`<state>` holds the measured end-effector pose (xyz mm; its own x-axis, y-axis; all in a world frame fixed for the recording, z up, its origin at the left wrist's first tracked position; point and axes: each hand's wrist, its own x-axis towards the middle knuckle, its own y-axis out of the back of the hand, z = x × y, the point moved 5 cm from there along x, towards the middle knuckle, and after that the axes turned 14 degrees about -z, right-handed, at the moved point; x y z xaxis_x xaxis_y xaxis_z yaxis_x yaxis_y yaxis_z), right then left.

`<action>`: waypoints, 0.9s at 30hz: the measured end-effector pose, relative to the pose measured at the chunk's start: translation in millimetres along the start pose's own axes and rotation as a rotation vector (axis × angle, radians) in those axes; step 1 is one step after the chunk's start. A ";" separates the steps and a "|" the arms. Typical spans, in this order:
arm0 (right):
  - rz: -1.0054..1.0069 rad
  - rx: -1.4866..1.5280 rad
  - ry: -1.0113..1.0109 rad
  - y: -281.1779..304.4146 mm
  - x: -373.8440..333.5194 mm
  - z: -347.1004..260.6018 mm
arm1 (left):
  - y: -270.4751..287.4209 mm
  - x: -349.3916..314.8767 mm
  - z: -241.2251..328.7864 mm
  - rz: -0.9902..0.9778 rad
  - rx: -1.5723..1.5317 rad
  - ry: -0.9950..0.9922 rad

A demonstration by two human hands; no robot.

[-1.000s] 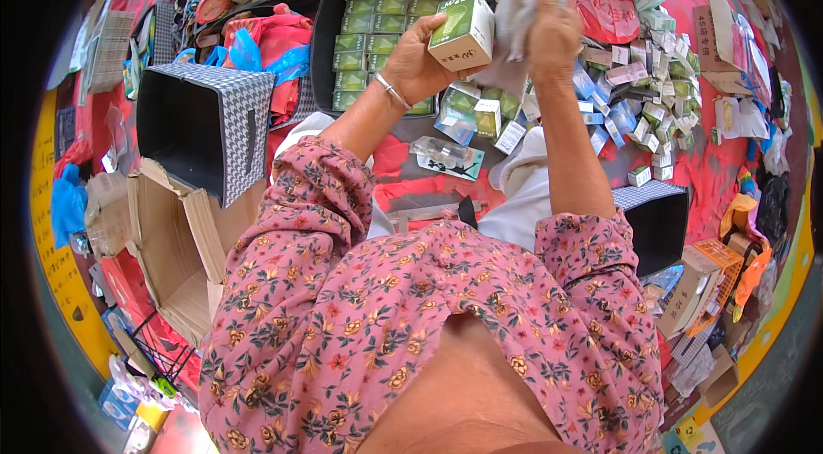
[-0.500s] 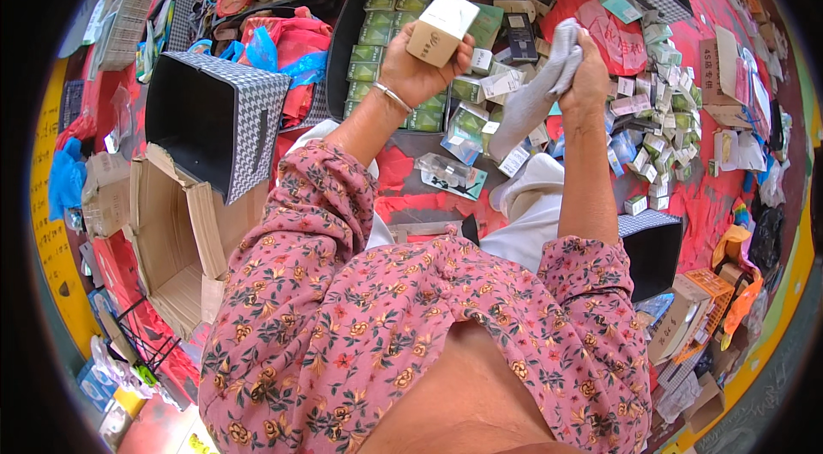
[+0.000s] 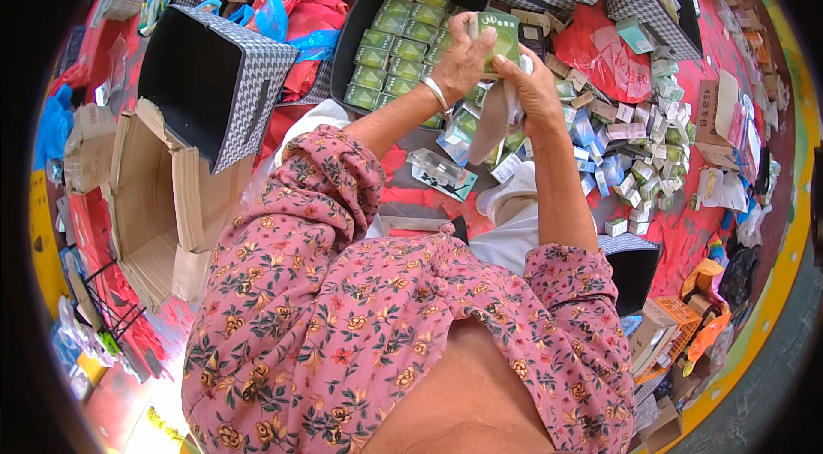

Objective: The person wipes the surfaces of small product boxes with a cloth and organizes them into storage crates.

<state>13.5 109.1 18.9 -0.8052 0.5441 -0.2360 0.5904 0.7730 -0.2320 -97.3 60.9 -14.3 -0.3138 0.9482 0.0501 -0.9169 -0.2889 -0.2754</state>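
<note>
Above the pile in front of me, my left hand (image 3: 463, 60) grips a small carton (image 3: 498, 36) by its left side, its green printed face turned up. My right hand (image 3: 533, 92) meets the carton's lower right with the thumb and also holds a limp grey cloth (image 3: 495, 121), which hangs below the fingers. Behind my left wrist is a black bin (image 3: 347, 47) with rows of green cartons (image 3: 407, 49) packed inside. Loose small boxes (image 3: 647, 158) lie heaped to the right of my right hand.
A houndstooth storage box (image 3: 257, 98) lies tipped at the left, beside an open cardboard box (image 3: 141, 222). Red bags with blue ties (image 3: 296, 21) are piled behind it. More houndstooth boxes (image 3: 617, 0) stand at the back right. A clear-fronted package (image 3: 441, 173) lies before my knees.
My hands have come together. The carton showed a white and a tan face before; now a green one faces up. The cloth has moved left to the carton, and the view has shifted slightly.
</note>
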 end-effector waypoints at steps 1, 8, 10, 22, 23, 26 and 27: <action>-0.019 0.114 -0.057 4.1 2.5 5.2 | -2.3 -2.2 3.5 0.007 0.130 0.052; 0.225 -0.157 0.246 24.8 -8.7 -30.1 | 14.8 -0.7 34.3 -0.124 -0.358 0.427; 0.316 -0.650 0.449 10.2 -12.4 -49.1 | 4.0 -6.4 34.3 -0.216 -0.555 0.453; 0.376 -0.136 0.450 50.5 -25.8 -70.5 | -17.7 -12.2 43.0 -0.468 -0.621 0.266; 0.360 -0.116 0.495 47.4 -27.3 -76.8 | -20.8 -12.6 45.1 -0.511 -0.571 0.237; 0.322 -0.578 0.645 11.0 -34.2 -92.7 | -27.4 -12.8 39.9 -0.494 -0.519 0.329; 0.241 -0.798 0.741 -2.2 -30.7 -87.4 | -27.3 -12.3 36.7 -0.524 -0.496 0.322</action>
<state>32.0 119.3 109.1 -0.6660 0.5627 0.4897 0.7447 0.4640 0.4797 -77.5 52.3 27.8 0.2850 0.9580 0.0324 -0.6848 0.2272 -0.6924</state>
